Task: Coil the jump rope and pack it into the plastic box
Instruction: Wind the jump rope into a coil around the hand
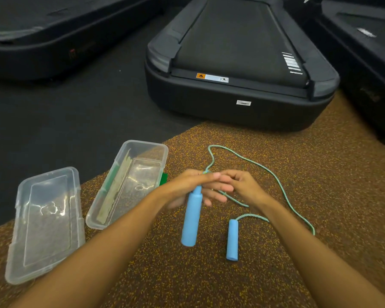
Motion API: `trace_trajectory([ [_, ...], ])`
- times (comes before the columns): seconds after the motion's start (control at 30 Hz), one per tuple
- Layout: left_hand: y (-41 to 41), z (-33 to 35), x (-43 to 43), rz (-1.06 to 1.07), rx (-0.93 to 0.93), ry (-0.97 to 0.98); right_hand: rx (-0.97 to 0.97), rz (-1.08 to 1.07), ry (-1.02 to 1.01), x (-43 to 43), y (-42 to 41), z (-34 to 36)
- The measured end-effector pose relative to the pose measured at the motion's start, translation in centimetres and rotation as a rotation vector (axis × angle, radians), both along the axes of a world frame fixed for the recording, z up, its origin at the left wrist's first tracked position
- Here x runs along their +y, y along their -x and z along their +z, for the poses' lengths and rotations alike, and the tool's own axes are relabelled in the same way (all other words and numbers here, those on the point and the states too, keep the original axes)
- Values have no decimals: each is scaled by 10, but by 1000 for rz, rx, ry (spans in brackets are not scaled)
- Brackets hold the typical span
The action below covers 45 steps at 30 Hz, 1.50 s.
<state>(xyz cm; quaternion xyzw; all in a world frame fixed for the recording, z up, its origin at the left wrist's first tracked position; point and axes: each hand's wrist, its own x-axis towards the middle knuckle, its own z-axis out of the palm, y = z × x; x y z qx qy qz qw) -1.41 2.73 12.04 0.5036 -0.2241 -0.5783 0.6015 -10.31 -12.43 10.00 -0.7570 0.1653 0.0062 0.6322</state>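
A jump rope with a light green cord (pixel 273 174) and two blue handles lies on the speckled brown floor. My left hand (pixel 187 185) grips the top of one blue handle (pixel 192 221), which hangs downward above the floor. My right hand (pixel 238 187) meets the left hand and pinches the cord close to that handle. The other blue handle (pixel 232 240) lies flat on the floor, below my right wrist. An open clear plastic box (pixel 102 210) stands to the left of my hands. Its clear lid (pixel 20 252) lies further left.
A black treadmill (pixel 238 103) stands right behind the rope's far loop. More dark machines flank it at the left and right. Black matting covers the floor at the upper left. A pale strip and something green sit inside the box.
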Motion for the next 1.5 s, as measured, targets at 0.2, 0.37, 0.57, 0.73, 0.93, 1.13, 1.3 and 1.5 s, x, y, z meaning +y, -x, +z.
trace_trajectory([
  [0.2,-12,0,-1,123,146,129,14,42,-4,21,8,-13],
  [0.37,-16,-4,1,185,178,165,0,107,-26,29,9,-19],
  [0.57,-17,-7,-2,231,99,118,129,309,304,29,14,-17],
  [0.73,-16,-8,-1,114,-121,-41,160,404,761,29,12,15],
  [0.93,-5,-6,-6,58,-178,-203,128,363,879,32,7,47],
  [1.13,-2,-4,-6,-74,-70,-164,36,329,779,18,-1,62],
  [1.3,-3,1,-3,-205,-63,-143,-42,247,450,3,-9,72],
  [1.5,-7,10,-5,-118,81,-68,-134,120,126,-3,-14,64],
])
